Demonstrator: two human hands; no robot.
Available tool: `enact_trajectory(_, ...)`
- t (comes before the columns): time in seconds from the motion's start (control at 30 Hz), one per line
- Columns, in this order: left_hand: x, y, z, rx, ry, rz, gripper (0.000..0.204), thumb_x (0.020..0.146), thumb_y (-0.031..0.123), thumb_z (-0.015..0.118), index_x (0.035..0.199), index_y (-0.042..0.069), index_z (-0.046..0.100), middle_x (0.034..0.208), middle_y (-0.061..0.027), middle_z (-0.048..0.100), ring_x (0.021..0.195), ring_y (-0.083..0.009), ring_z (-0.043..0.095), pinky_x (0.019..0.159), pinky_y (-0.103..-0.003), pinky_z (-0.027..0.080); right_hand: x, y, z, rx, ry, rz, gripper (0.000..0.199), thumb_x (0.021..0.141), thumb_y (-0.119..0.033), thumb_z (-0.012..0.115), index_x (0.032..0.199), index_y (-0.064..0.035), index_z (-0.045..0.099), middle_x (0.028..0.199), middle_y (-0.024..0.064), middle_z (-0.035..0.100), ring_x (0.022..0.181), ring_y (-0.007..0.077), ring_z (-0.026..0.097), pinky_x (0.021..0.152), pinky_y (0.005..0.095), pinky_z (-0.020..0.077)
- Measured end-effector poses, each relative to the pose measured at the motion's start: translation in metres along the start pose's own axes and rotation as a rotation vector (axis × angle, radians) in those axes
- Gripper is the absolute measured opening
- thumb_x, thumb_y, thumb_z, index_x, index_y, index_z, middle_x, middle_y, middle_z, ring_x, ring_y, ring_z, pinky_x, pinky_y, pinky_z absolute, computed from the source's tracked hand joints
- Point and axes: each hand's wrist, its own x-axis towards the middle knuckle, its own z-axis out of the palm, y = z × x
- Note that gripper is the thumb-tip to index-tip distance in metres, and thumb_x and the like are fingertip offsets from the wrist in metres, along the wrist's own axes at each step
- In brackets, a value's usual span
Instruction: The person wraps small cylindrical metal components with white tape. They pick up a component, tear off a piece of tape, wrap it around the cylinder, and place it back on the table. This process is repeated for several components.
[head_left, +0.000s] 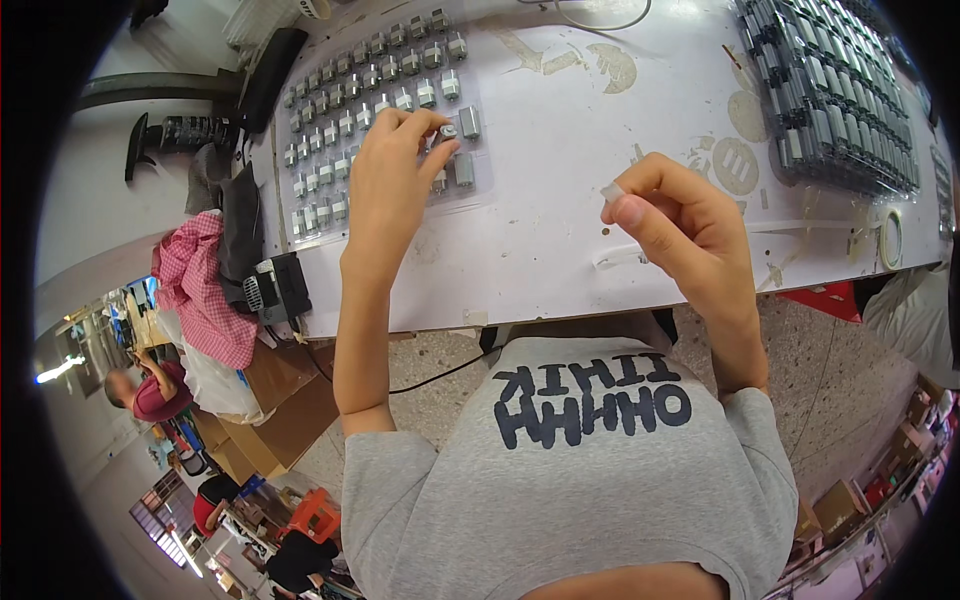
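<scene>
On the left of the table lies a clear plastic tray (484, 172) with rows of small metal parts like little motors, many with a white band. My left hand (388, 175) reaches over its right side. Thumb and fingers pinch one such small metal part (448, 131), its round end facing up. Beside those fingertips, two plain silver parts (469, 122) sit in the tray. My right hand (692, 220) is held above the table, further right. Between its thumb and forefinger is a small whitish translucent piece (611, 191), whose exact kind I cannot make out.
Stacked clear trays (840, 120) of similar parts stand at the far right. A tape roll (891, 240) lies near the right front edge. A black device (278, 288) and checked cloth (210, 285) are at the left corner. Other people (160, 385) are in the left background.
</scene>
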Motion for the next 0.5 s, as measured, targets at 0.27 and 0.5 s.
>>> enact_trajectory(0.27, -0.036, 0.056, -0.011, -1.010, 0.025, -0.184, 0.029, 0.083, 0.008, 0.053, 0.111, 0.004, 0.051, 0.084, -0.0054, 0.057, 0.073, -0.0083, 0.050, 0.064, -0.022, 0.041, 0.003, -0.005, 0.004, -0.092, 0.016, -0.046, 0.011, 0.083, -0.011, 0.055, 0.084, 0.0003, 0.057, 0.063, -0.0041, 0.051, 0.053, -0.0010, 0.037, 0.047, 0.0152, 0.0280)
enact_trajectory(0.5, -0.057, 0.083, -0.024, -1.145, -0.107, -0.102, 0.040, 0.082, 0.002, 0.052, 0.121, 0.004, 0.043, 0.089, -0.0064, 0.057, 0.081, -0.0094, 0.052, 0.068, -0.021, 0.043, 0.003, -0.014, 0.013, -0.280, 0.031, -0.175, 0.010, 0.081, -0.010, 0.058, 0.082, -0.0002, 0.059, 0.054, -0.0044, 0.048, 0.047, -0.0011, 0.036, 0.042, 0.0164, 0.0244)
